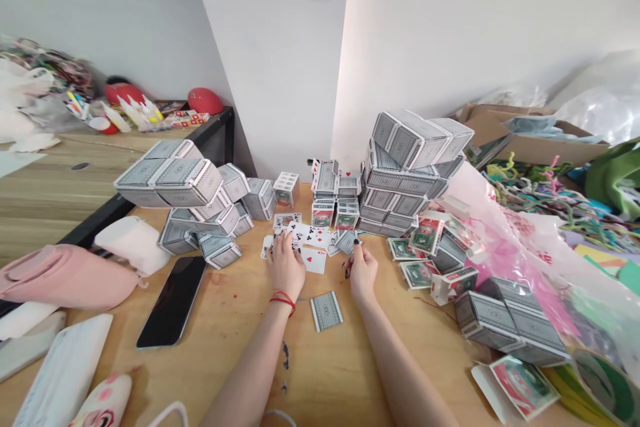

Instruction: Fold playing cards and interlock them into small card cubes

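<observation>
My left hand [289, 271], with a red string bracelet at the wrist, lies with fingers apart over face-up playing cards [315, 260] spread on the wooden table. My right hand [364, 275] is curled, its thumb and fingers closed at the edge of a grey-backed playing card [344, 241] beside that spread. What its lower fingers do is partly hidden. Between my forearms lies a single face-down card [327, 311]. Just beyond my hands stand open card boxes [323, 213] with decks and loose cards on top.
Stacks of grey-patterned card packs rise at left [170, 180] and right [400, 180]. A black phone [173, 303] lies left, near a pink case [70, 277]. Red-green card boxes [420, 273] and a tape roll [600, 380] are at right. A wall stands behind.
</observation>
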`<state>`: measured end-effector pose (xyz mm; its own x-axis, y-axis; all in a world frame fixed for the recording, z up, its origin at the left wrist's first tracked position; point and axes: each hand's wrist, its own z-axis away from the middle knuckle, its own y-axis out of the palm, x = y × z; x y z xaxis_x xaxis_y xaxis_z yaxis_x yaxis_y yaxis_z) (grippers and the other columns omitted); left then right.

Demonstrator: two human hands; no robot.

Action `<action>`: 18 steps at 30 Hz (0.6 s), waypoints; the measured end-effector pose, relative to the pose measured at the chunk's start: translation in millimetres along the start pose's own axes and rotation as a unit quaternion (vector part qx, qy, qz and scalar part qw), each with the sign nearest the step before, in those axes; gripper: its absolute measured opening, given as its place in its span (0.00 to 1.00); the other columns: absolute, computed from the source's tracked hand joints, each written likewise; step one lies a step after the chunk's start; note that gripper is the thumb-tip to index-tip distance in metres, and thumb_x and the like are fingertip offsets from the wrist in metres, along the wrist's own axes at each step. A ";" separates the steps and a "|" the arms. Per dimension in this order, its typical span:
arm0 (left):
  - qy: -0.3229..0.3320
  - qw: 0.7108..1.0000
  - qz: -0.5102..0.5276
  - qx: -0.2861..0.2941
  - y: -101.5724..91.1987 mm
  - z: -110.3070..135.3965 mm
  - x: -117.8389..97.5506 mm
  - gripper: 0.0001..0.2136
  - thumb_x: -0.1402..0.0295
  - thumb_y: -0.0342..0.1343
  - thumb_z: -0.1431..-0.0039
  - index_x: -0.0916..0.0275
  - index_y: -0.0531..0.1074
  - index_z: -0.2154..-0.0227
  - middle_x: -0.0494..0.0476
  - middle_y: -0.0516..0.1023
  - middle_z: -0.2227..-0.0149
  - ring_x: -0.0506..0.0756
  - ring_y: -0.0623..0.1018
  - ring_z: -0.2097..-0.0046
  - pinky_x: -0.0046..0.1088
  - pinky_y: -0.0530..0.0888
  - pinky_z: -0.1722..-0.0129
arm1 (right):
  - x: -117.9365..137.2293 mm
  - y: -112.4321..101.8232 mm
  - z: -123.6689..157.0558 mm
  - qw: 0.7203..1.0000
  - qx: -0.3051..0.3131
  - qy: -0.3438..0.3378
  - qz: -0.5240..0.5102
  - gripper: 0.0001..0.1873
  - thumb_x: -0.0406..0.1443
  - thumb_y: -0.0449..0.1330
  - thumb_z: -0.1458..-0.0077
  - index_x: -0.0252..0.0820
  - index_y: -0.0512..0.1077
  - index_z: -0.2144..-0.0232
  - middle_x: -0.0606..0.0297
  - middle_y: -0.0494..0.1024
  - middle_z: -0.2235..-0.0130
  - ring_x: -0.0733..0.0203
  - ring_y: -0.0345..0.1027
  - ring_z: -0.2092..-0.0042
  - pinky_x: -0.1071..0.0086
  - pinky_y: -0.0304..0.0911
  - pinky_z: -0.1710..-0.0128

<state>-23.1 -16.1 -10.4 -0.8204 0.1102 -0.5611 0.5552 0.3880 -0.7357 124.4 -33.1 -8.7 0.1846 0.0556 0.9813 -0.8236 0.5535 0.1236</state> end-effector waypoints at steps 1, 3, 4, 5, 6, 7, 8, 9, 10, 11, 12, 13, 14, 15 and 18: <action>0.017 0.999 0.031 0.010 1.5 -1.1 1.9 0.21 0.79 0.45 0.51 0.61 0.60 0.51 0.63 0.62 0.47 0.61 0.59 0.43 0.47 0.56 0.45 | -0.1 0.6 0.4 1.000 0.011 0.000 0.001 0.20 0.48 0.52 0.51 0.42 0.58 0.86 0.72 0.62 0.89 0.72 0.50 0.89 0.76 0.46 0.90; 0.033 0.996 0.080 0.021 4.0 -2.5 3.6 0.20 0.78 0.45 0.49 0.61 0.60 0.51 0.62 0.63 0.47 0.58 0.62 0.45 0.40 0.62 0.47 | -0.3 2.2 1.4 1.000 0.027 -0.003 0.010 0.20 0.47 0.53 0.52 0.42 0.59 0.86 0.72 0.63 0.89 0.72 0.50 0.89 0.76 0.46 0.89; 0.037 0.995 0.093 0.023 4.9 -2.7 3.5 0.20 0.77 0.45 0.49 0.62 0.60 0.51 0.62 0.63 0.48 0.58 0.63 0.45 0.39 0.63 0.48 | -0.4 3.1 2.0 0.999 0.032 -0.006 0.017 0.20 0.47 0.53 0.52 0.41 0.59 0.86 0.72 0.63 0.89 0.72 0.50 0.89 0.76 0.46 0.89; 0.041 0.994 0.101 0.023 5.7 -2.6 3.0 0.19 0.76 0.45 0.48 0.62 0.60 0.51 0.63 0.63 0.48 0.58 0.63 0.46 0.38 0.64 0.48 | -0.5 3.9 2.6 0.999 0.037 -0.009 0.024 0.20 0.47 0.53 0.52 0.41 0.59 0.86 0.72 0.63 0.89 0.72 0.50 0.89 0.76 0.47 0.89; 0.044 0.993 0.105 0.022 6.5 -2.2 2.5 0.19 0.76 0.46 0.48 0.62 0.60 0.52 0.63 0.64 0.49 0.58 0.64 0.46 0.38 0.65 0.49 | -0.5 4.7 3.1 0.998 0.042 -0.014 0.033 0.20 0.47 0.53 0.52 0.41 0.59 0.86 0.71 0.64 0.89 0.72 0.50 0.89 0.76 0.47 0.89; 0.047 0.993 0.107 0.021 7.2 -1.7 2.2 0.19 0.75 0.46 0.48 0.62 0.61 0.52 0.63 0.64 0.49 0.58 0.64 0.47 0.38 0.65 0.49 | -0.5 5.2 3.6 0.998 0.047 -0.018 0.040 0.20 0.47 0.53 0.52 0.41 0.59 0.86 0.71 0.64 0.88 0.72 0.51 0.89 0.76 0.47 0.89; 0.048 0.993 0.110 0.019 8.0 -1.2 2.0 0.18 0.75 0.46 0.48 0.62 0.61 0.52 0.63 0.65 0.50 0.57 0.65 0.47 0.38 0.66 0.50 | -0.5 5.7 3.9 0.997 0.053 -0.022 0.047 0.21 0.47 0.53 0.52 0.41 0.59 0.87 0.71 0.64 0.88 0.72 0.51 0.89 0.76 0.48 0.89; 0.049 0.992 0.114 0.017 8.6 -0.8 2.0 0.18 0.75 0.46 0.48 0.62 0.62 0.53 0.63 0.66 0.51 0.57 0.67 0.48 0.37 0.67 0.51 | -0.5 6.0 4.1 0.997 0.060 -0.024 0.051 0.21 0.47 0.53 0.52 0.41 0.59 0.87 0.71 0.64 0.88 0.72 0.52 0.88 0.76 0.48 0.89; 0.049 0.992 0.117 0.015 9.2 -0.6 2.0 0.17 0.75 0.46 0.48 0.62 0.62 0.53 0.63 0.67 0.52 0.57 0.68 0.50 0.36 0.68 0.52 | -0.6 6.3 4.2 0.996 0.066 -0.023 0.054 0.21 0.47 0.53 0.52 0.41 0.59 0.87 0.70 0.65 0.88 0.72 0.52 0.88 0.76 0.49 0.89; 0.050 0.991 0.120 0.012 9.6 -0.5 1.9 0.16 0.75 0.46 0.47 0.62 0.63 0.54 0.62 0.68 0.54 0.56 0.69 0.51 0.35 0.69 0.53 | -0.7 6.6 4.3 0.996 0.073 -0.021 0.056 0.21 0.48 0.53 0.52 0.41 0.59 0.87 0.70 0.65 0.88 0.71 0.53 0.88 0.76 0.49 0.89; 0.054 0.991 0.122 0.009 9.6 -0.4 1.5 0.15 0.75 0.46 0.47 0.62 0.64 0.55 0.62 0.69 0.55 0.56 0.70 0.52 0.35 0.69 0.54 | -0.7 6.9 4.3 0.995 0.079 -0.019 0.057 0.21 0.48 0.53 0.53 0.41 0.59 0.87 0.70 0.65 0.88 0.71 0.53 0.89 0.76 0.49 0.89; 0.060 0.991 0.122 0.003 9.3 -0.3 0.8 0.14 0.75 0.45 0.47 0.61 0.65 0.56 0.61 0.70 0.56 0.56 0.70 0.52 0.35 0.70 0.54 | -0.7 7.2 4.3 0.995 0.085 -0.016 0.057 0.21 0.48 0.54 0.53 0.41 0.59 0.87 0.70 0.66 0.88 0.71 0.54 0.89 0.76 0.50 0.89; 0.070 0.990 0.121 -0.006 8.6 0.0 -0.5 0.13 0.75 0.45 0.46 0.61 0.66 0.57 0.61 0.71 0.56 0.55 0.71 0.53 0.34 0.70 0.54 | -0.5 7.5 4.3 0.994 0.093 -0.010 0.057 0.21 0.48 0.54 0.53 0.41 0.59 0.86 0.69 0.66 0.88 0.71 0.55 0.88 0.77 0.50 0.90; 0.085 0.989 0.122 -0.016 7.6 0.5 -2.2 0.12 0.75 0.45 0.46 0.61 0.67 0.59 0.60 0.71 0.57 0.55 0.71 0.54 0.34 0.70 0.55 | 0.0 7.6 4.3 0.993 0.103 -0.001 0.053 0.20 0.49 0.54 0.54 0.41 0.59 0.86 0.68 0.67 0.87 0.70 0.56 0.88 0.77 0.51 0.90; 0.157 0.977 0.138 -0.039 4.1 4.6 -9.8 0.10 0.75 0.46 0.46 0.61 0.68 0.62 0.58 0.73 0.59 0.53 0.72 0.55 0.32 0.70 0.54 | 3.3 7.5 4.0 0.984 0.167 0.058 0.018 0.20 0.50 0.54 0.55 0.38 0.64 0.80 0.65 0.71 0.83 0.67 0.61 0.86 0.75 0.56 0.88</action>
<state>-12.2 -19.9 -9.6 -0.6489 0.4913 -0.5809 0.7594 0.3707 -0.5347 116.7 -32.1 -4.0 0.1954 0.1752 0.9649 -0.9576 0.2464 0.1492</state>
